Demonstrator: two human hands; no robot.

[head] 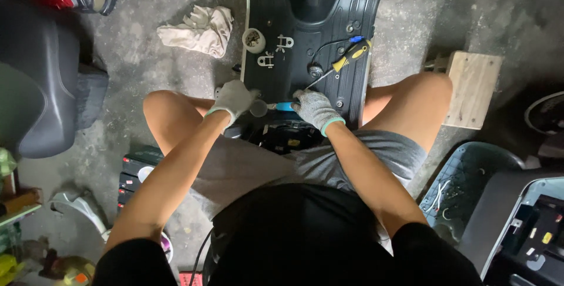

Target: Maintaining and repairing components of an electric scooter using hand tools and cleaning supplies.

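Floor: rough grey concrete floor (pixel 147 62), dimly lit, with vehicle parts around the seated person.
Head view, centre: a black ribbed scooter floor panel (pixel 329 39) lies on the floor ahead of the knees, running away from the person.
Left hand (pixel 233 99): gloved in grey knit, fingers curled at the near left corner of the panel, next to a small round grey part (pixel 258 108); whether it grips that part cannot be told.
Right hand (pixel 315 109): gloved, closed around a blue-handled tool (pixel 284 106) that points left toward the round part.
Tool position: between the two hands, at the near edge of the panel, just above the lap.
On the panel: a yellow-and-black screwdriver (pixel 348 58) lies beyond the right hand, apart from it; two small metal brackets (pixel 275 51) and a small white cup (pixel 254 40) of hardware sit further up on the left.
Surroundings: a crumpled rag (pixel 197 30) to the upper left, a wooden block (pixel 473 89) beside the right knee.
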